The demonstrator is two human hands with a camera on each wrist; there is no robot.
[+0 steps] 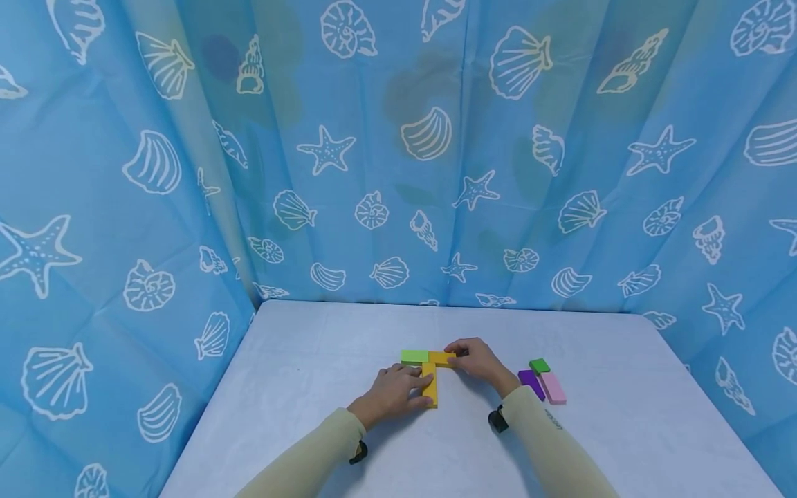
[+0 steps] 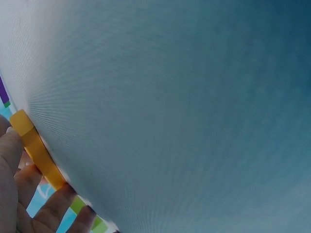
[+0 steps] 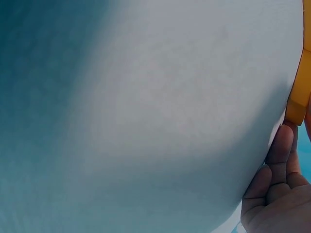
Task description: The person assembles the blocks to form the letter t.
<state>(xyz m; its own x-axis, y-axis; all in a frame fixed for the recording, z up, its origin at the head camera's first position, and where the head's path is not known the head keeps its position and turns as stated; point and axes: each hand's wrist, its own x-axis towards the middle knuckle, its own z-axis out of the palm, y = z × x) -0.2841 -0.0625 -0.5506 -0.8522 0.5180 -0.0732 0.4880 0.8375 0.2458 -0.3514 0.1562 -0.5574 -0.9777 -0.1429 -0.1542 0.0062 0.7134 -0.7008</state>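
Three flat blocks lie together in a T on the white table. A light green block point(image 1: 414, 356) forms the left part of the crossbar and an orange block point(image 1: 439, 358) the right part. A second orange block point(image 1: 429, 391) makes the stem, running toward me. My left hand point(image 1: 394, 393) holds the stem block from the left, thumb near its front end and fingers farther along; the left wrist view shows this orange block point(image 2: 40, 153) against the fingers. My right hand point(image 1: 478, 360) pinches the right end of the crossbar's orange block point(image 3: 300, 92) between thumb and fingers.
Right of my right hand lie a purple block point(image 1: 531, 384), a pink block point(image 1: 553, 389) and a small dark green block point(image 1: 539, 366), close together. A blue curtain point(image 1: 386, 173) with white shell drawings hangs behind and beside the table point(image 1: 324, 332).
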